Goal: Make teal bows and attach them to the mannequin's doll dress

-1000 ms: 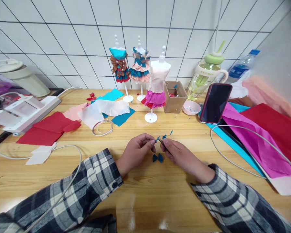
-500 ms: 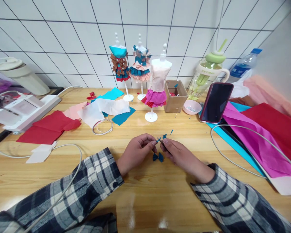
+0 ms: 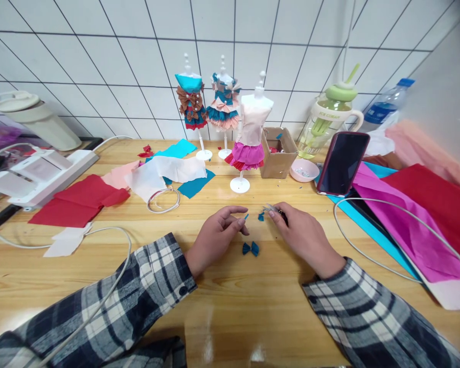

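A short blue paper strip (image 3: 247,216) sits at the thumb tip of my left hand (image 3: 222,229), whose index finger is stretched forward above it. My right hand (image 3: 304,232) is closed around small scissors (image 3: 269,207) with dark handles and thin metal blades pointing left, slightly apart. Just under the blades lies a blue paper scrap (image 3: 261,216) on the wooden table. Closer to me, between both hands, a small dark blue paper bow (image 3: 250,249) rests flat, touched by neither hand.
Behind the hands stands a small dress form (image 3: 249,133) in a pink skirt, with two dressed ones further back. A cardboard box (image 3: 279,161), pink bowl (image 3: 304,170) and phone (image 3: 342,163) are at right. Red paper (image 3: 78,200) and cables lie left.
My right hand has moved right and slightly away with the scissors, leaving the left fingers. My left index finger has straightened. The bow has stayed on the table.
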The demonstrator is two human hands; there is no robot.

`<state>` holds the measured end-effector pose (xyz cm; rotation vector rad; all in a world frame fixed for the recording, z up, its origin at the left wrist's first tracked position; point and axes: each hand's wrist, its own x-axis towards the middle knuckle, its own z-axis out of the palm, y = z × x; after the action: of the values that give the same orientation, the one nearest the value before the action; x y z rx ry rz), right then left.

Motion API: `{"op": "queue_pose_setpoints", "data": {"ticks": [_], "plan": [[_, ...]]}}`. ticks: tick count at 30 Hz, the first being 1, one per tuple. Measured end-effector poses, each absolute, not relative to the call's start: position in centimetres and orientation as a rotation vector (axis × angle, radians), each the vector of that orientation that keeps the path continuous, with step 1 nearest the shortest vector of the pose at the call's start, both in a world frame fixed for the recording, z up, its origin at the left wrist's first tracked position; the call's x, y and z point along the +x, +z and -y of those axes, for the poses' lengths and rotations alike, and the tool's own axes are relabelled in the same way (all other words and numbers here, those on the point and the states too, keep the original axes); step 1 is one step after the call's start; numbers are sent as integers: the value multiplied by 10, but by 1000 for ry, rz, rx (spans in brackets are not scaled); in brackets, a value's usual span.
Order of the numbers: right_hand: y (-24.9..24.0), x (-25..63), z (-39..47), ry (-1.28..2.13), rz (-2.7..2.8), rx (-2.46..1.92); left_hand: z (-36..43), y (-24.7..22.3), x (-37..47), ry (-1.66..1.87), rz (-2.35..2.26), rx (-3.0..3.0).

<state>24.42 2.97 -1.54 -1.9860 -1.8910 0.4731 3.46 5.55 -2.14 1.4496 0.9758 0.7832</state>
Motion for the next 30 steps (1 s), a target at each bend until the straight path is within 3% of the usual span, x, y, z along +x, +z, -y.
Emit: {"op": "queue_pose_setpoints", "data": {"ticks": [3,5,10,12,23,30], "plan": [[-15,246,-32,185,1877,-1936,-54,-18,34,829,-1020,1453],[-11,238,-29,198,1778,-1799,-52,-15,34,889,-1040,1497],[-2,201,-7,1235,1352,-1391,-44,-10,31,1051,-1075,1703],[-4,190,-1,1402,1111,-1280,-42,-11,31,1076,-1068,1788],[-11,179,6,1571,543,-1198,-33,-17,33,958,-953,1946],[-1,212,-10,1412,891,-1164,-49,-18,26,734,-953,2230]]}}
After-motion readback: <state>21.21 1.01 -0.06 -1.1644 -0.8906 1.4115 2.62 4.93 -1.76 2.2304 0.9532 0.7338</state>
